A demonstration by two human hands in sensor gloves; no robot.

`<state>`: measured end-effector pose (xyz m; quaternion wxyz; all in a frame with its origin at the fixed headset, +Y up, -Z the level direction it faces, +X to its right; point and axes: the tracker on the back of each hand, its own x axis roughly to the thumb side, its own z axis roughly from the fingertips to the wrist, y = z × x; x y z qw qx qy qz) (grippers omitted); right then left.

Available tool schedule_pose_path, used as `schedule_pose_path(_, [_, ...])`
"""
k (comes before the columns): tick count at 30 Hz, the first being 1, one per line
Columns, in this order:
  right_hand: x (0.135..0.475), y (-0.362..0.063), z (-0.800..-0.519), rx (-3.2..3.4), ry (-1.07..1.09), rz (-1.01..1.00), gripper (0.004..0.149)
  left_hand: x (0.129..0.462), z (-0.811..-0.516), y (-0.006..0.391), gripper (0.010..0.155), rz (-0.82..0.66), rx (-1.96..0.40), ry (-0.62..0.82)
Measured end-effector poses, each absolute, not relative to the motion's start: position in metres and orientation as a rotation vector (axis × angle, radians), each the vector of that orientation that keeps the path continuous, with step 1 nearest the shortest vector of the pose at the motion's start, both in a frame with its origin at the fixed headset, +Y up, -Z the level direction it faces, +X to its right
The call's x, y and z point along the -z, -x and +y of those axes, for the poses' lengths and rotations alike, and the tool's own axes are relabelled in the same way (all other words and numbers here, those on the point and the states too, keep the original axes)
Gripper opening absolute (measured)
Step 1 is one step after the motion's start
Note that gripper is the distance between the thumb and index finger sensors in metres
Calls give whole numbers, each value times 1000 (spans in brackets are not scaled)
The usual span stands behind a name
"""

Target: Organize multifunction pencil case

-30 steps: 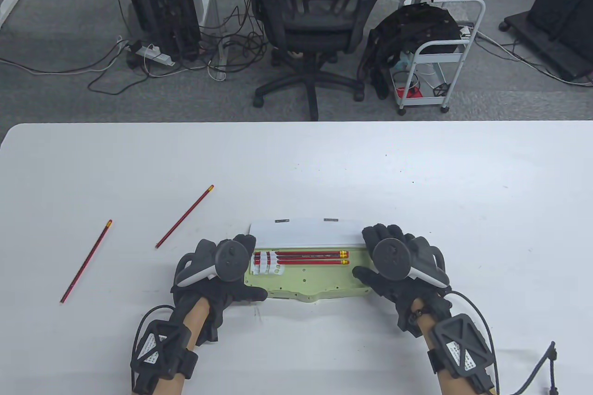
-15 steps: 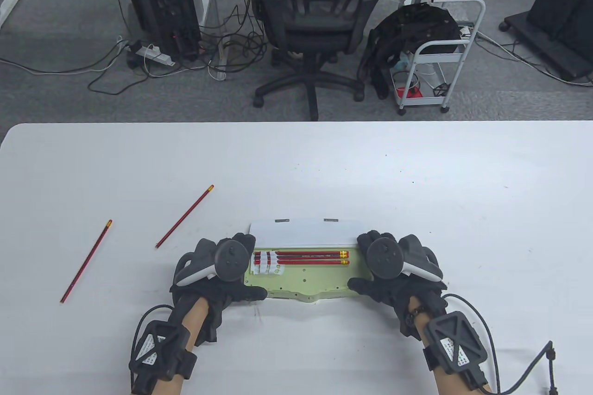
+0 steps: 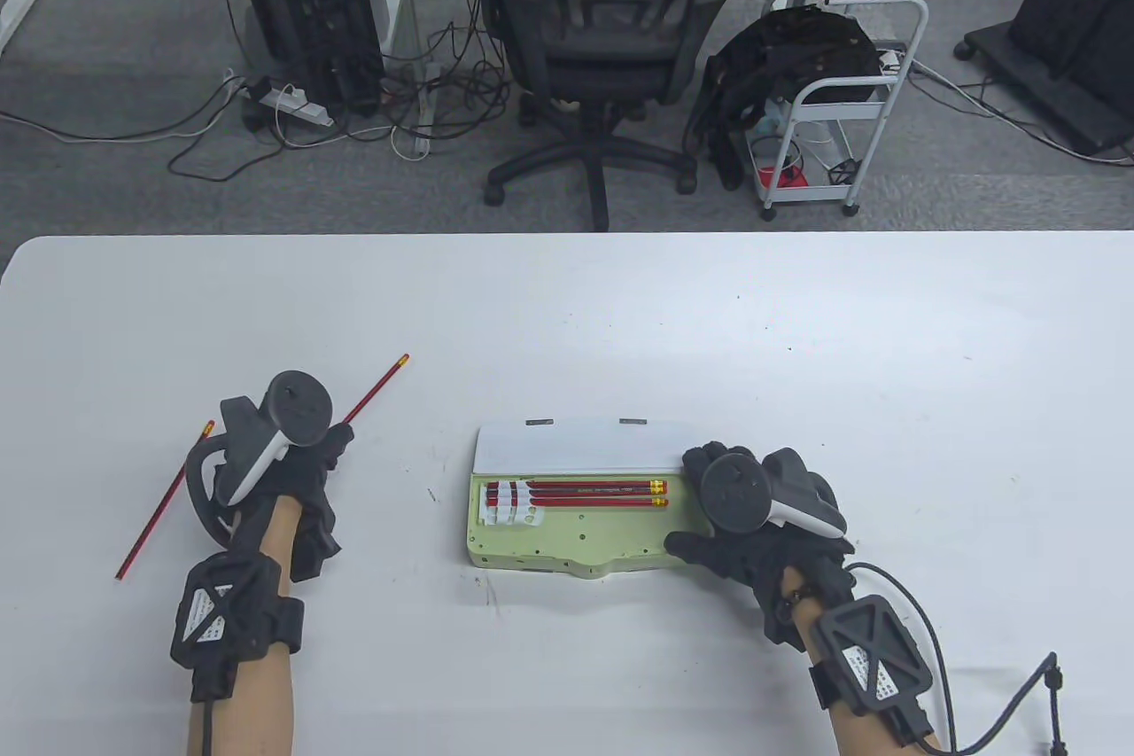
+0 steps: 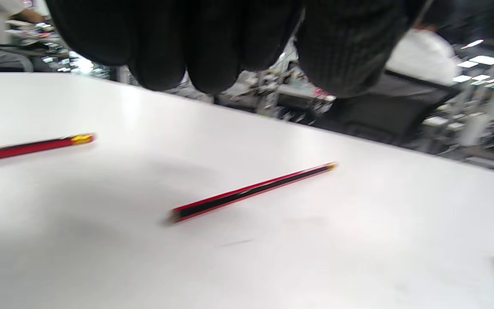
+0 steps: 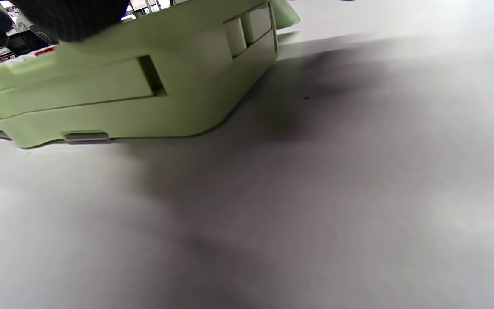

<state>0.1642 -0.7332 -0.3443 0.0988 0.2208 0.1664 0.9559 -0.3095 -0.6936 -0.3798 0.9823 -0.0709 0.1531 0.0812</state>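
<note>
The left hand (image 3: 297, 459) hovers, fingers apparently loose and empty, over a loose pencil (image 4: 251, 192), while the right hand (image 3: 753, 517) grips the case (image 3: 567, 539) end.

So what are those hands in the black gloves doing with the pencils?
A person is filling a green pencil case that lies open on the white table. Two red pencils already sit inside it. The right hand holds the case at its right end. The left hand is out to the side, over two more pencils, one nearer the case and one farther left. It isn't holding either one yet.
</note>
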Motion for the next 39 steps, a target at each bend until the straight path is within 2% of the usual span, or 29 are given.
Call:
schedule_pose_path(2, [344,-164,-733,-2828,-653,492,99,387,-706,315,59,341,-115,154])
schedule_pose_path(6, [345,-164,-733,-2834,-657,500,99,398,-730,316,56,375,-53,219])
schedule_pose_path(13, [345,-163,-732,-2844,-661,500,99,407,-745,303,50,395,113,247])
schedule_pose_path(20, [344,-162,-732,-2856,-659,500,99,408,-746,284,40,405,237,168])
schedule_pose_path(27, [344,-160,-732,-2865,-661,507,99,411,-750,276,40,357,341,206])
schedule_pose_path(33, [344,-160,-732,-2860,-660,507,99,412,-752,280,42,346,301,266])
schedule_pose_path(39, [344,-160,-732,-2859,-661,506,99,394,-735,268,42,238,189,198])
